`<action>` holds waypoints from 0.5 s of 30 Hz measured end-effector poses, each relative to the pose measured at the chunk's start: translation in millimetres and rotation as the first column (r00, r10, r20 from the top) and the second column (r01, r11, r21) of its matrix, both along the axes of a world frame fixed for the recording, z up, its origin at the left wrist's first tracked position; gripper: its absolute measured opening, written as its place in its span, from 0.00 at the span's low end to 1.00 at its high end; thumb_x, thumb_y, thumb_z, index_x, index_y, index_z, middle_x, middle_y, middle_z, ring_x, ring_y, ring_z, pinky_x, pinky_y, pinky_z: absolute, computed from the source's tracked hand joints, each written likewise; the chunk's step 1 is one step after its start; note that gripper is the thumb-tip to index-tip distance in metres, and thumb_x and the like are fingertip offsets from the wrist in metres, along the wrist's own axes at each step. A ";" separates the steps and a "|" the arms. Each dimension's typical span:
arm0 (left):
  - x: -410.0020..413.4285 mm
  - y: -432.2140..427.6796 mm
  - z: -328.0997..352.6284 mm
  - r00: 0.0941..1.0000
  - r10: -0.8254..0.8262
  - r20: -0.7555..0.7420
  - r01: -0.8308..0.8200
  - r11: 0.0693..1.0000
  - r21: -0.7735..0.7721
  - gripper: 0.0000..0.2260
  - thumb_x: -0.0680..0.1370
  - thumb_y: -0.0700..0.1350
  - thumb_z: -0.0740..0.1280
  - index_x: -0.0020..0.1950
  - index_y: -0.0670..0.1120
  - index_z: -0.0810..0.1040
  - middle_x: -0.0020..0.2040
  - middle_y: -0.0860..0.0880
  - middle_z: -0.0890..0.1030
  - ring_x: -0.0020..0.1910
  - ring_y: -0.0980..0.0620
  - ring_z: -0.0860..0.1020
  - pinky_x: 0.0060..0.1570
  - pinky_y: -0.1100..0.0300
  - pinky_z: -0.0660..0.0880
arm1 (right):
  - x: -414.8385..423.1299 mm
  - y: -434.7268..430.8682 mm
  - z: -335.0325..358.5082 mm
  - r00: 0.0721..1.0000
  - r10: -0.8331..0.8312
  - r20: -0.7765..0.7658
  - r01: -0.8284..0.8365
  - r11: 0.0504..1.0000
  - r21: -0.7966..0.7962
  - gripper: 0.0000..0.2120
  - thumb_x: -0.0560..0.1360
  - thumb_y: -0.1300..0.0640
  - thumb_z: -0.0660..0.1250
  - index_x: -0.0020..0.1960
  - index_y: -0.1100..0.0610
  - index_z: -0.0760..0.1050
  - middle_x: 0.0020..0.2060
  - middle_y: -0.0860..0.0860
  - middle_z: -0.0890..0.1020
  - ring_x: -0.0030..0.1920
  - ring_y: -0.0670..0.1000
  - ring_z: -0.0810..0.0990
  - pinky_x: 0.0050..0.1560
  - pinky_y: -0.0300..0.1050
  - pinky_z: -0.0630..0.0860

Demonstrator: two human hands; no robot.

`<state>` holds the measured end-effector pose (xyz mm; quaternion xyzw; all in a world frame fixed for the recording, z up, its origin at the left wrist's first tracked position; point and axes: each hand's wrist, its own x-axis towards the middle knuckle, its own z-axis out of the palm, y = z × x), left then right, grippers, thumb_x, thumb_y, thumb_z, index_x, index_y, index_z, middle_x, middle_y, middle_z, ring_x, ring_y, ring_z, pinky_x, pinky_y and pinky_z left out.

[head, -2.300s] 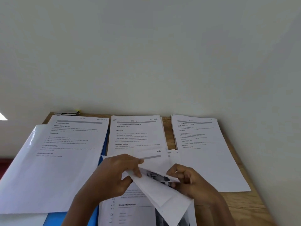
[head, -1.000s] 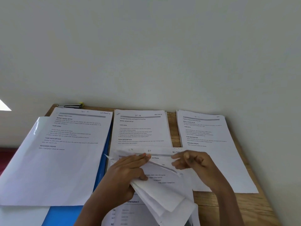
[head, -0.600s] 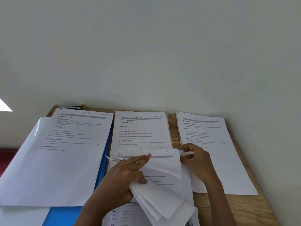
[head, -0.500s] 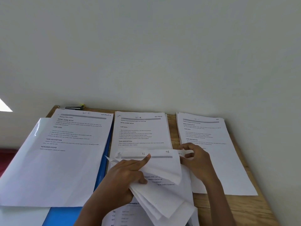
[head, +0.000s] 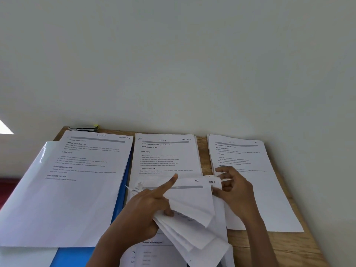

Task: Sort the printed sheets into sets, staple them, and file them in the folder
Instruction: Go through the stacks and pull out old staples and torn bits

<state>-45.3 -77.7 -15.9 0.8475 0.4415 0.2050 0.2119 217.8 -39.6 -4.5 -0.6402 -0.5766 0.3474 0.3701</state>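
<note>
A bundle of printed sheets (head: pixel 192 205) lies fanned and folded back at the front middle of the wooden desk (head: pixel 250 245). My left hand (head: pixel 146 211) holds the turned-back sheets with thumb and curled fingers, its index finger stretched out over the top page. My right hand (head: pixel 234 191) pinches the right corner of a sheet marked with a handwritten section number. Three sorted piles lie behind: a left pile (head: pixel 77 170) on the blue folder (head: pixel 119 201), a middle pile (head: pixel 165 153) and a right pile (head: pixel 250 170). A stapler (head: pixel 82 128) sits at the far left corner.
A white wall rises right behind the desk and along its right side. A glossy white sheet (head: pixel 27 189) sticks out under the left pile, over the desk's left edge. Another printed page (head: pixel 152 251) lies under the bundle at the front.
My left index finger has lifted and straightened across the top page. My right hand stays at the sheets' right corner, where it moved about a second ago; more turned pages are fanned under my left hand.
</note>
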 end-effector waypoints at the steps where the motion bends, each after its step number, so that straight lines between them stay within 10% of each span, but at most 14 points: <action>1: 1.6 2.2 7.0 1.000 -0.004 -0.017 0.003 0.999 -0.033 0.18 0.64 0.36 0.76 0.45 0.58 0.83 0.72 0.77 0.43 0.50 0.60 0.79 0.50 0.68 0.75 | -0.8 -2.3 2.2 1.000 0.020 -0.016 -0.020 1.000 0.015 0.23 0.61 0.61 0.81 0.49 0.47 0.76 0.41 0.49 0.82 0.38 0.47 0.81 0.38 0.32 0.77; 15: 18.0 29.6 26.4 0.987 -0.095 -0.131 0.060 0.967 -0.249 0.05 0.77 0.49 0.69 0.51 0.55 0.84 0.69 0.74 0.50 0.63 0.63 0.71 0.54 0.77 0.61 | -11.3 -10.5 -3.6 0.995 0.076 0.061 -0.078 0.997 0.026 0.19 0.68 0.56 0.77 0.49 0.41 0.70 0.46 0.35 0.77 0.45 0.43 0.79 0.39 0.27 0.74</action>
